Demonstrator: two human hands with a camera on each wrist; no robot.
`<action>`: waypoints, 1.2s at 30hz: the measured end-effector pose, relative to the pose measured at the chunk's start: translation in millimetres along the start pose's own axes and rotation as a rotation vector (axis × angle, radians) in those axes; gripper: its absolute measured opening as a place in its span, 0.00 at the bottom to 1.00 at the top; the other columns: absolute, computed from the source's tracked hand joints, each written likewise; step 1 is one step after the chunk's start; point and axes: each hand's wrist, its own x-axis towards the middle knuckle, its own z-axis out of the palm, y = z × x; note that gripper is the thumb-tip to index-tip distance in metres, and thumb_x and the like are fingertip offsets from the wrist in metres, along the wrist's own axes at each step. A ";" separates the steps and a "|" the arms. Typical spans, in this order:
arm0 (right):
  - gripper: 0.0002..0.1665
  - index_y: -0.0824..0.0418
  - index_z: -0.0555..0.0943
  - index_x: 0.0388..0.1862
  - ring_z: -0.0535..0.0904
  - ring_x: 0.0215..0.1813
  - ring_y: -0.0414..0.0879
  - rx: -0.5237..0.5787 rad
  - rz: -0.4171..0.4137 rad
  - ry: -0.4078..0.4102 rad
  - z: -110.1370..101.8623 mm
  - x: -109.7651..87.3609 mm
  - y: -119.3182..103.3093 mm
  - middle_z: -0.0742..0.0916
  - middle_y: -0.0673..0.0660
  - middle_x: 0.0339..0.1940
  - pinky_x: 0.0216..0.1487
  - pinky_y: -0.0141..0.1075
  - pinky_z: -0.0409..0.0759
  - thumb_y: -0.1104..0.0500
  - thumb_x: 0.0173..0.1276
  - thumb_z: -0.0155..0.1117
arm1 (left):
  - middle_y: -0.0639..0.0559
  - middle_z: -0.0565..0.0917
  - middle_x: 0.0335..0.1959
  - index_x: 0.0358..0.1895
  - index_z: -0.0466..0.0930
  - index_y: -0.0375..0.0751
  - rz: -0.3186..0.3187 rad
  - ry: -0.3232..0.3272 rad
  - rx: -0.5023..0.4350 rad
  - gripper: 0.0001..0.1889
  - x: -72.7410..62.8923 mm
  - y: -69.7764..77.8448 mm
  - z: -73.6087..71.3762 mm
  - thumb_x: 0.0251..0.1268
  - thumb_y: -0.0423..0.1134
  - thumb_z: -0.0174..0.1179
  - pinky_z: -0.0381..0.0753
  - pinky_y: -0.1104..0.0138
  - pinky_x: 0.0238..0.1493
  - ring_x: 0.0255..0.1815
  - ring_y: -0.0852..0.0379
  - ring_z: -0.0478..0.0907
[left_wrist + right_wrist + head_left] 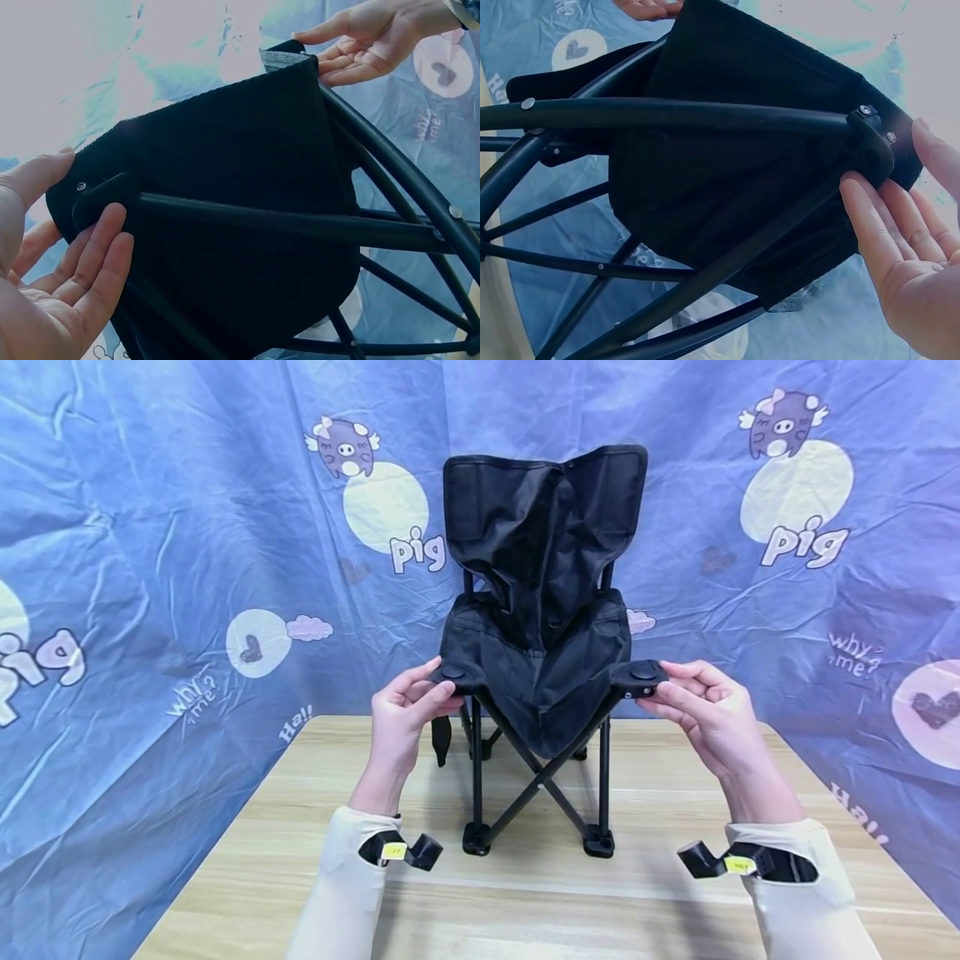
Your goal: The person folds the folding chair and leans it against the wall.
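Observation:
A small black folding camp chair (543, 643) stands unfolded on the table, its crossed front legs facing me and its fabric back sagging in the middle. My left hand (408, 714) pinches the front corner of the chair at the left armrest end (459, 675), thumb in front and fingers beneath. On the other side my right hand (705, 714) pinches the right armrest end (640, 677) the same way. Both wrist views look at the seat's underside, where dark metal tubes (262, 217) meet a plastic corner joint (874, 146) beside the fingertips.
The chair's plastic feet (598, 842) rest on the light wood-grain table (465, 910). A black strap (441, 742) hangs beside the left legs. Blue printed cloth (187, 527) hangs behind and along both sides of the table. Each wrist carries a small black camera (424, 852).

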 end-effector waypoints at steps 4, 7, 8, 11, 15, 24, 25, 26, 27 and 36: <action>0.17 0.74 0.82 0.47 0.88 0.43 0.53 -0.002 0.001 0.000 3.3 2.2 -0.4 0.88 0.66 0.43 0.45 0.42 0.86 0.82 0.69 0.49 | 0.48 0.88 0.30 0.58 0.76 0.20 0.003 -0.005 0.003 0.21 0.8 2.7 3.5 0.61 0.21 0.62 0.88 0.62 0.35 0.26 0.54 0.87; 0.16 0.73 0.82 0.47 0.88 0.42 0.53 -0.007 0.002 0.001 5.3 3.7 -0.6 0.89 0.66 0.42 0.45 0.42 0.86 0.81 0.69 0.50 | 0.49 0.88 0.29 0.58 0.76 0.21 0.006 -0.007 0.014 0.20 1.5 3.8 5.8 0.61 0.21 0.62 0.89 0.62 0.36 0.26 0.54 0.87; 0.16 0.73 0.82 0.47 0.88 0.42 0.53 -0.009 0.002 0.002 5.8 4.2 -0.7 0.89 0.66 0.42 0.45 0.42 0.86 0.81 0.69 0.50 | 0.49 0.88 0.29 0.58 0.76 0.20 0.008 -0.008 0.018 0.20 1.7 4.0 6.5 0.61 0.21 0.62 0.89 0.61 0.36 0.26 0.54 0.87; 0.17 0.72 0.83 0.47 0.88 0.42 0.53 -0.013 0.002 0.003 6.8 5.1 -0.7 0.89 0.65 0.42 0.45 0.42 0.86 0.81 0.69 0.50 | 0.49 0.88 0.29 0.57 0.77 0.21 0.009 -0.006 0.027 0.20 2.0 4.3 8.3 0.60 0.21 0.61 0.89 0.62 0.36 0.26 0.55 0.87; 0.17 0.72 0.83 0.47 0.88 0.42 0.52 -0.021 0.003 0.001 8.2 5.8 -1.1 0.89 0.65 0.41 0.45 0.42 0.86 0.81 0.69 0.51 | 0.50 0.88 0.29 0.58 0.76 0.21 0.007 -0.012 0.027 0.20 2.1 5.5 10.9 0.60 0.21 0.61 0.89 0.62 0.36 0.26 0.55 0.87; 0.16 0.73 0.82 0.47 0.88 0.42 0.53 -0.009 -0.010 -0.016 12.9 8.2 -2.8 0.89 0.66 0.41 0.44 0.43 0.86 0.82 0.69 0.50 | 0.49 0.88 0.30 0.59 0.75 0.21 -0.004 -0.035 0.014 0.21 3.7 7.4 18.0 0.61 0.20 0.60 0.89 0.61 0.37 0.26 0.54 0.87; 0.16 0.73 0.82 0.47 0.88 0.42 0.53 -0.008 -0.011 -0.016 13.4 8.5 -2.9 0.89 0.66 0.41 0.44 0.43 0.86 0.82 0.69 0.50 | 0.49 0.88 0.30 0.59 0.75 0.21 -0.002 -0.035 0.014 0.21 4.0 7.1 18.5 0.61 0.20 0.60 0.89 0.61 0.36 0.26 0.55 0.87; 0.16 0.73 0.82 0.47 0.88 0.42 0.53 -0.009 -0.011 -0.017 13.9 8.9 -2.9 0.89 0.66 0.41 0.44 0.43 0.86 0.82 0.69 0.50 | 0.50 0.88 0.30 0.59 0.75 0.21 -0.002 -0.033 0.014 0.21 3.9 7.3 19.2 0.61 0.20 0.60 0.89 0.61 0.36 0.26 0.55 0.87; 0.16 0.73 0.82 0.47 0.88 0.42 0.53 -0.009 -0.011 -0.017 14.3 9.2 -2.9 0.89 0.66 0.40 0.44 0.42 0.86 0.82 0.69 0.50 | 0.50 0.88 0.29 0.59 0.74 0.21 0.000 -0.033 0.015 0.21 3.9 7.2 19.7 0.61 0.20 0.60 0.89 0.61 0.36 0.26 0.55 0.87; 0.16 0.73 0.82 0.47 0.88 0.42 0.53 -0.014 -0.017 -0.032 17.3 11.2 -2.7 0.89 0.66 0.40 0.44 0.42 0.86 0.82 0.68 0.50 | 0.50 0.88 0.29 0.57 0.77 0.23 0.012 -0.029 0.011 0.20 3.7 7.3 24.3 0.61 0.20 0.60 0.89 0.61 0.36 0.26 0.55 0.87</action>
